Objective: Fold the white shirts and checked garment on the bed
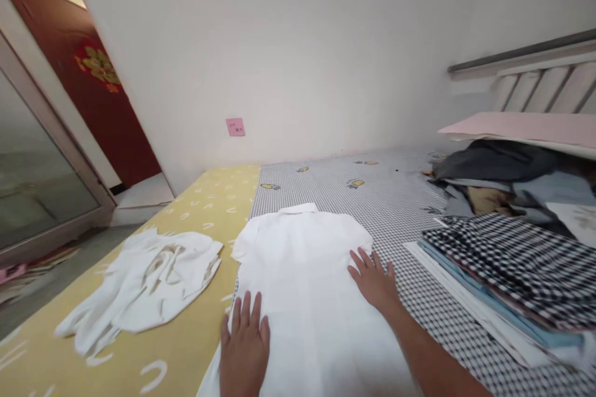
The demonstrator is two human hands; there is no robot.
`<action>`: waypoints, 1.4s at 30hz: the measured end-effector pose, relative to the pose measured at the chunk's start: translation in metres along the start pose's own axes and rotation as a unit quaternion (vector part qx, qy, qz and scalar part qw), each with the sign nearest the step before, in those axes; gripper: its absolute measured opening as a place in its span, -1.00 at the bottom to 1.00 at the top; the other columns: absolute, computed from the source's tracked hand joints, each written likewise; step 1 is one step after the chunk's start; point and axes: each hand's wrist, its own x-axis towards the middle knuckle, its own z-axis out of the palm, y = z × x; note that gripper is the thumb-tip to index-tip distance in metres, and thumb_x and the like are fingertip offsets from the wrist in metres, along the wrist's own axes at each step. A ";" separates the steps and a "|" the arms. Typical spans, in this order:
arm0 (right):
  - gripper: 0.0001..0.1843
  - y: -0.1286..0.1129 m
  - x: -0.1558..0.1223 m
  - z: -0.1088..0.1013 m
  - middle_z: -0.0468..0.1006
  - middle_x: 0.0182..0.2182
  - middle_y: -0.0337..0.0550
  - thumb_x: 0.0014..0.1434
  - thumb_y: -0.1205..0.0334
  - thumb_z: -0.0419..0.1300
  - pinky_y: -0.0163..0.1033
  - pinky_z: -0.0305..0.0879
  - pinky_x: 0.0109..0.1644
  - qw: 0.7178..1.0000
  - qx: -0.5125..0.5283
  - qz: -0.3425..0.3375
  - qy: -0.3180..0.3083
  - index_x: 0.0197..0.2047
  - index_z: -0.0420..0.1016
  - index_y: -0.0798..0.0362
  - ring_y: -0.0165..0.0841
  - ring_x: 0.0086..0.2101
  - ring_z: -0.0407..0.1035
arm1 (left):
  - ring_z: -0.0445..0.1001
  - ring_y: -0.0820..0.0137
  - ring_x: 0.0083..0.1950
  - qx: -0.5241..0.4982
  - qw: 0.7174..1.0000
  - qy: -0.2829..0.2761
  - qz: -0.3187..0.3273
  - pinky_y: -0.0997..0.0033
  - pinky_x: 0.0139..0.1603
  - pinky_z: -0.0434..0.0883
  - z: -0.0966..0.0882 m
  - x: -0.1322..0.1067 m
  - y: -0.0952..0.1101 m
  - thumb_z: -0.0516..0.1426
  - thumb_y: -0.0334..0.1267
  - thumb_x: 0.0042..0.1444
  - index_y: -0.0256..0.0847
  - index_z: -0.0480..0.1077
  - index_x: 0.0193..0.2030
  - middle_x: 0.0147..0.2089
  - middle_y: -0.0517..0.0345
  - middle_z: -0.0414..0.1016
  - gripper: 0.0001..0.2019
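A white short-sleeved shirt [302, 279] lies spread on the bed, its collar pointing toward the wall. My left hand [245, 341] rests flat on the shirt's lower left side with the fingers apart. On the right edge, just below the sleeve, my right hand [374, 280] lies with spread fingers touching the cloth. Neither hand grips anything. The shirt's lower end runs out of view at the bottom. To the left, a crumpled white garment [158, 279] sits on the yellow part of the bed cover.
A stack of folded clothes [516, 273], black-and-white checked on top, lies at right. Behind it are piled dark and grey clothes [503, 161] beneath a pink board [526, 127]. The checked bed sheet [326, 183] meets the wall, which bears a pink note [235, 127]. A red door [79, 68] stands left.
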 end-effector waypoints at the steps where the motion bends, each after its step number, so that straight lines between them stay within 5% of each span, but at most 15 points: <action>1: -0.41 0.000 -0.005 -0.003 0.00 0.48 -0.25 0.44 -0.06 -0.21 0.36 -0.21 0.40 1.000 0.004 -0.001 -0.008 0.47 0.08 -0.21 0.00 0.42 -0.16 | 0.06 0.12 0.52 -0.002 1.000 -0.005 -0.001 -0.17 0.50 0.00 -0.004 0.000 0.002 -0.17 -0.14 0.33 -0.05 0.15 0.43 0.50 0.12 0.09 -0.45; 7: -0.41 0.013 -0.051 -0.020 0.01 0.48 -0.21 0.42 -0.04 -0.17 0.29 -0.20 0.42 0.998 0.020 -0.017 -0.065 0.46 0.10 -0.21 -0.06 0.43 -0.18 | -0.03 0.10 0.55 -0.028 0.996 -0.085 -0.014 -0.16 0.51 -0.06 -0.038 0.004 0.014 -0.18 -0.17 0.37 -0.13 0.08 0.46 0.53 0.04 0.01 -0.45; 12: -0.40 0.028 -0.100 -0.032 -0.04 0.49 -0.24 0.40 -0.06 -0.14 0.21 -0.28 0.44 0.994 0.037 -0.041 -0.094 0.45 0.10 -0.21 -0.13 0.45 -0.26 | -0.16 0.05 0.57 -0.051 0.984 -0.168 -0.008 -0.26 0.50 -0.08 -0.048 0.009 0.013 -0.24 -0.07 0.39 -0.15 -0.06 0.50 0.56 0.00 -0.13 -0.41; 16: -0.40 0.030 -0.148 -0.031 -0.02 0.48 -0.18 0.39 -0.04 -0.10 0.24 -0.29 0.43 0.995 0.016 -0.042 -0.085 0.46 0.10 -0.20 -0.08 0.44 -0.24 | -0.22 0.06 0.58 -0.067 0.978 -0.195 0.030 -0.26 0.50 -0.12 -0.051 -0.023 0.007 -0.15 0.05 0.37 -0.09 -0.07 0.51 0.58 0.03 -0.19 -0.37; 20: -0.38 0.016 -0.202 -0.027 -0.07 0.49 -0.02 0.35 0.00 0.00 0.34 -0.20 0.38 0.998 -0.031 -0.038 -0.033 0.44 0.14 -0.15 0.05 0.42 -0.19 | -0.20 0.06 0.58 -0.071 0.974 -0.151 0.151 -0.26 0.51 -0.19 -0.052 -0.083 -0.006 0.03 0.07 0.31 0.03 -0.08 0.50 0.58 0.00 -0.17 -0.31; 25: -0.28 -0.017 -0.247 -0.025 -0.08 0.49 -0.05 0.19 0.30 0.17 0.33 -0.32 0.41 0.986 -0.049 -0.150 0.054 0.40 0.22 -0.19 0.06 0.43 -0.25 | -0.19 0.08 0.58 -0.090 0.962 -0.092 0.239 -0.32 0.50 -0.19 -0.045 -0.124 -0.019 0.14 -0.21 0.26 0.18 -0.16 0.50 0.58 0.08 -0.16 -0.23; 28: -0.37 -0.030 -0.248 -0.023 0.22 0.39 -0.12 0.16 0.44 0.07 0.22 -0.15 0.41 0.976 0.025 -0.205 0.066 0.26 0.41 -0.16 -0.05 0.38 0.01 | 0.03 0.18 0.53 -0.123 0.966 -0.041 0.225 -0.26 0.52 -0.19 -0.041 -0.123 -0.020 -0.01 -0.38 0.33 0.12 0.05 0.46 0.52 0.08 0.09 -0.40; 32: -0.67 -0.031 -0.232 -0.029 0.64 -0.03 -0.01 0.30 0.16 0.02 0.05 0.24 0.16 0.955 0.218 -0.188 0.074 -0.16 0.62 -0.03 -0.08 0.02 0.45 | 0.36 0.23 0.35 -0.193 0.963 0.064 0.178 -0.22 0.50 -0.04 -0.038 -0.120 -0.015 -0.01 -0.36 0.35 -0.05 0.41 0.19 0.31 0.00 0.45 -0.65; 37: -0.55 -0.028 -0.216 -0.049 0.65 -0.40 -0.09 0.31 -0.10 -0.01 -0.10 0.29 -0.08 0.950 0.259 -0.160 0.062 -0.35 0.57 -0.02 -0.17 -0.32 0.48 | 0.54 0.28 0.12 -0.242 0.958 0.126 0.091 -0.14 0.42 0.12 -0.044 -0.121 -0.010 0.00 -0.33 0.36 -0.11 0.49 -0.05 0.06 0.07 0.63 -0.76; 42: -0.47 -0.029 -0.214 -0.058 0.60 -0.47 -0.17 0.29 -0.23 -0.01 -0.24 0.25 -0.30 0.945 0.299 -0.116 0.054 -0.39 0.50 0.00 -0.25 -0.42 0.44 | 0.48 0.21 0.19 -0.234 0.958 0.146 0.080 -0.11 0.43 0.08 -0.050 -0.124 -0.006 0.04 -0.21 0.36 -0.21 0.36 0.20 0.15 -0.10 0.56 -0.67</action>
